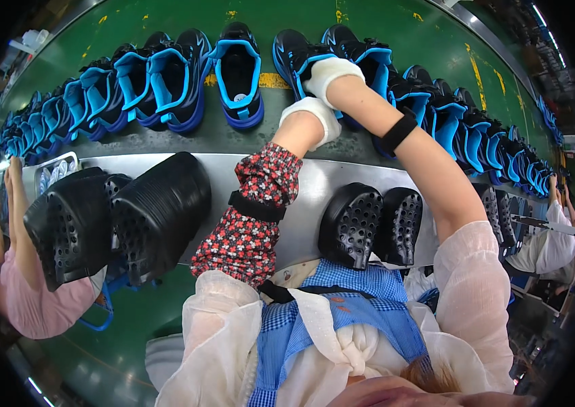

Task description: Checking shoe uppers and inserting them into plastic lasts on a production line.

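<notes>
Both hands wear white fabric gloves and reach to the far side of the grey metal table (pixel 165 166), onto the green conveyor belt (pixel 382 34) that carries a long row of black-and-blue sports shoes.

The right hand (pixel 329 73) rests on the black-and-blue sports shoe with a bright blue collar (pixel 294 55) — the one lying just right of centre in the row. The grip of this hand appears closed over the shoe's near collar edge, though the glove hides the fingers, so a firm clench cannot be confirmed. The left hand (pixel 311 117) sits nearer, just below that shoe at the belt's near edge; whether its grip is released or clenched cannot be told.

Key relation: the shoe lies directly beyond the right hand, with its long axis running far to near, its opening facing up. The right hand is the closer of the two — already in contact.

On the table, black perforated shoe moulds (pixel 352 224) stand near the body on the right, and larger black ribbed moulds (pixel 159 210) on the left. Other workers' sleeves show at both edges.
</notes>
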{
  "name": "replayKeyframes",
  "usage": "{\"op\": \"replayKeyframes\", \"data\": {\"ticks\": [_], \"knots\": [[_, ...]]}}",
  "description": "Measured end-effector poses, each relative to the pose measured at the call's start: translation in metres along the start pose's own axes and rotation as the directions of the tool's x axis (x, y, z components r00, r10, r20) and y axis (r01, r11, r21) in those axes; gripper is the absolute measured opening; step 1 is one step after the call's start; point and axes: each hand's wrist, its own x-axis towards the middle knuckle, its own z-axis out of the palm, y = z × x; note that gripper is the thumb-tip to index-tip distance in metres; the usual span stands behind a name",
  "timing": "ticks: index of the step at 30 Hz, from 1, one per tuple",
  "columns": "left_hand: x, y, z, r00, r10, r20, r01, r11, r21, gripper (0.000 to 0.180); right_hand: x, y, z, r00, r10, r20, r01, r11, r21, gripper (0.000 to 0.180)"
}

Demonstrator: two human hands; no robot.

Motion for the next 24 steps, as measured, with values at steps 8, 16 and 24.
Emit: {"op": "replayKeyframes", "data": {"ticks": [8,16,24], "knots": [[0.021,0.0,-0.003,0.978,0.046,0.206,-0.07,0.992,0.109,0.045,0.046,-0.005,0.03,0.976,-0.11,-0.186,0.125,0.989,0.072,0.028],[0.015,0.016,-0.004,0.985,-0.05,0.165,-0.006,0.947,0.322,0.048,0.035,0.006,0.03,0.98,-0.147,-0.132,0.155,0.986,0.055,0.032],[-0.012,-0.003,-0.002,0.949,-0.204,-0.239,0.225,0.972,0.062,0.039,-0.166,0.041,0.021,0.873,-0.398,-0.281,0.466,0.851,0.242,0.052]]}}
